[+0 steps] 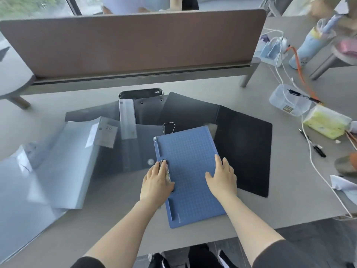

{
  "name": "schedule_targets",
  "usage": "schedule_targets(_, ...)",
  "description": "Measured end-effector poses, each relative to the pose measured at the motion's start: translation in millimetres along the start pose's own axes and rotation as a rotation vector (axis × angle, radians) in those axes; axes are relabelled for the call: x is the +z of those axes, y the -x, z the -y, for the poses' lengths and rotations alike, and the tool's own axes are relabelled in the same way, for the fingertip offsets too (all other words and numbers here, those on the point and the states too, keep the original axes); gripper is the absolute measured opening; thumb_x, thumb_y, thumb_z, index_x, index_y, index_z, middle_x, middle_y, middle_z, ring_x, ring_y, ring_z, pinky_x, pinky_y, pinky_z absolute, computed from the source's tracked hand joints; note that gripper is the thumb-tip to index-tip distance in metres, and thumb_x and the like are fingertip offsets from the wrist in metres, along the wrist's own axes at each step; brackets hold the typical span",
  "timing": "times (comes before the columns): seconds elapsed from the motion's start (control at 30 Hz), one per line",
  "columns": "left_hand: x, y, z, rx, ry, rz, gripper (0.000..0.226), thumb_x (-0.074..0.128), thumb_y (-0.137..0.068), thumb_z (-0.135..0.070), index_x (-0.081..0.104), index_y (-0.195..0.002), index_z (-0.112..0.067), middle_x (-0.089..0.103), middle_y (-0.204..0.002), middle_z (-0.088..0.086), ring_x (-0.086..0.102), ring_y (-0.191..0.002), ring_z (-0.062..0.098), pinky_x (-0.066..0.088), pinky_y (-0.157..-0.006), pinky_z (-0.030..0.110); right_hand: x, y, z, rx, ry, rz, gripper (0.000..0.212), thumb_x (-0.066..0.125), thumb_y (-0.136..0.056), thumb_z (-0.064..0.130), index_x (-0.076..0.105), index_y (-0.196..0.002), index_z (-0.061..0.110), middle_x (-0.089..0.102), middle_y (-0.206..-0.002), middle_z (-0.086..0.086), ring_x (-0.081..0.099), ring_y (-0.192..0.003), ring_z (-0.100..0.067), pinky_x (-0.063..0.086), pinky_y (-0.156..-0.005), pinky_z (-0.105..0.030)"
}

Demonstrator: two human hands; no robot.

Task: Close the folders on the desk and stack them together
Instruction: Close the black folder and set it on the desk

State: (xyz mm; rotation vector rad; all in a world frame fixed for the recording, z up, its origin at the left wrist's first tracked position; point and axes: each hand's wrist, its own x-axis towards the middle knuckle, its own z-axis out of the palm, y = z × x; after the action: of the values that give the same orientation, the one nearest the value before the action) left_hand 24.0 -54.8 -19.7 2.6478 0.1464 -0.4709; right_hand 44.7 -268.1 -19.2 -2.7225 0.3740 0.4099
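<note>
A blue grid-textured folder (190, 163) lies closed in the middle of the desk, near the front edge. My left hand (157, 180) rests on its left spine, over a metal clip. My right hand (222, 177) lies flat on its cover, fingers apart. A black folder (245, 146) lies open behind and to the right of it, partly under it. A translucent grey folder (123, 149) lies open to the left. Further left a pale blue-grey folder (67, 167) with a label reading 20 also lies open.
A brown divider panel (133, 43) stands along the back of the desk. At the right are a clear plastic box (287, 102), a yellow tissue pack (326, 121), white and orange cables (309, 147), and pens (318, 149). The desk's front edge is close to my body.
</note>
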Motion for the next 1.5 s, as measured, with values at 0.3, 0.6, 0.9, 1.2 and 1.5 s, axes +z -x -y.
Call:
schedule_targets(0.3,11.1,-2.5,-9.7,-0.126,-0.003,-0.041,0.073,0.061,-0.091,-0.035,0.027,-0.153,-0.019,0.027,-0.160,0.000,0.031,-0.141,0.028,0.031,-0.113,0.043,-12.6,-28.0,-16.1,0.067,-0.264,0.045,0.065,0.057,-0.093,0.014,0.026,-0.148,0.029,0.048,-0.130,-0.001,0.058,-0.097,-0.017,0.058,-0.071,-0.036)
schedule_targets(0.6,16.3,-4.3,-18.2,-0.211,-0.009,-0.076,0.061,0.056,-0.096,-0.030,0.033,-0.151,-0.019,0.026,-0.161,0.001,0.029,-0.143,0.028,0.030,-0.114,0.044,-21.1,-39.6,-33.4,-0.018,-0.194,0.149,0.063,0.061,-0.093,0.028,0.028,-0.146,0.032,0.053,-0.119,0.003,0.062,-0.086,-0.012,0.058,-0.067,-0.032)
schedule_targets(0.9,15.0,-10.9,-41.8,-0.269,-0.026,-0.144,0.053,0.060,-0.093,-0.028,0.044,-0.142,-0.016,0.032,-0.156,0.008,0.031,-0.140,0.033,0.032,-0.111,0.046,-35.1,-52.6,-48.2,-0.066,-0.261,0.142,0.053,0.053,-0.095,0.036,0.035,-0.144,0.030,0.056,-0.123,0.002,0.061,-0.095,-0.013,0.055,-0.074,-0.030)
schedule_targets(1.2,4.2,-53.1,-95.7,-0.005,-0.038,-0.106,0.054,0.055,-0.096,-0.035,0.039,-0.147,-0.022,0.028,-0.160,0.004,0.023,-0.146,0.027,0.026,-0.116,0.045,-72.6,-114.1,-50.0,-0.064,-0.290,-0.043,0.042,0.054,-0.096,0.024,0.048,-0.137,0.025,0.051,-0.137,0.000,0.057,-0.114,-0.018,0.053,-0.082,-0.032)
schedule_targets(1.5,-5.8,-116.4,-110.9,0.124,-0.165,0.007,0.065,0.049,-0.097,-0.046,0.023,-0.154,-0.028,0.009,-0.166,0.003,0.007,-0.152,0.025,0.016,-0.120,0.044,-92.7,-191.6,-20.2,-0.144,-0.257,-0.006,0.054,0.048,-0.097,0.020,0.034,-0.149,0.020,0.030,-0.158,0.004,0.046,-0.134,-0.022,0.043,-0.099,-0.035)
